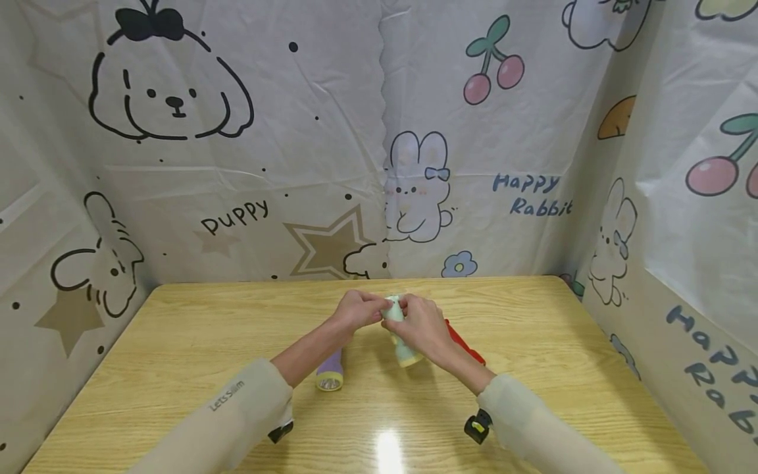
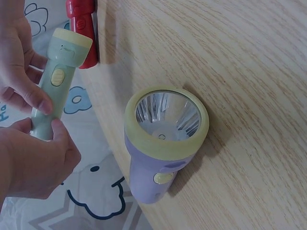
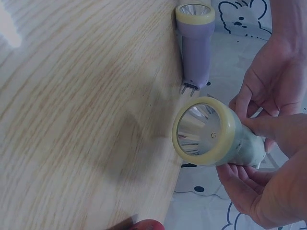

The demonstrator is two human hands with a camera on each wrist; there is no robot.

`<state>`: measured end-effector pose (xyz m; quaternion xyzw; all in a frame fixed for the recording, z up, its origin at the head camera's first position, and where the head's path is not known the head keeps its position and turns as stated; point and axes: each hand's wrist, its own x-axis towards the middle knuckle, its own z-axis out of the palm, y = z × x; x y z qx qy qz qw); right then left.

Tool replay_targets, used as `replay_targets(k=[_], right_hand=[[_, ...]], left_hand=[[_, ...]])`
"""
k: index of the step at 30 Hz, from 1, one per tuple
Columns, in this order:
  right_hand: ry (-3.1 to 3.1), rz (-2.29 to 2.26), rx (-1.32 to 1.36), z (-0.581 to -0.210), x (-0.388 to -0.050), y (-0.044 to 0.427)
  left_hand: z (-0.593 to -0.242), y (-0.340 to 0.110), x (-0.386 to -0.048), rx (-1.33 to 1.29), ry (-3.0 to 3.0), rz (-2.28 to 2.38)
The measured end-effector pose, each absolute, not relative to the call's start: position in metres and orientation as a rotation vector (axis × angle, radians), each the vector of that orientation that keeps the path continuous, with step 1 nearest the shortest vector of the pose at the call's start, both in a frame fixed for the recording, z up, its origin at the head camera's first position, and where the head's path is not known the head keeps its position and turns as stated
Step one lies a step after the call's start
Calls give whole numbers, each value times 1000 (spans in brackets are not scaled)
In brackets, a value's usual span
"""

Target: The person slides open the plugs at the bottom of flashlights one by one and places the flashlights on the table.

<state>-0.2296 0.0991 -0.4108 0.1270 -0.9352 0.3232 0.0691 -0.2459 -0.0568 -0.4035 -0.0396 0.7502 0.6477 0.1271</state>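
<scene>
A pale green flashlight with a yellow head rim is held in both hands above the table, its lens end toward me. My left hand pinches the tail end between thumb and fingers. Around the body, my right hand grips with the thumb on one side, as the left wrist view shows; the yellow switch faces up there. Fingers hide part of the tail. Left of it lies a purple flashlight, with two metal prongs sticking out of its tail.
A red flashlight lies on the table behind my right forearm, partly covered by it. The wooden table ends at a patterned cloth wall, with more cloth along both sides.
</scene>
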Motion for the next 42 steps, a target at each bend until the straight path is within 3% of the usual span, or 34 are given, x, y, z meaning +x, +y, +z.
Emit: replay_targets(k=[42], right_hand=[[-2869,1110,355,-429,-232,101]], left_hand=[[-417,-57,-256,-47,2280,1664]])
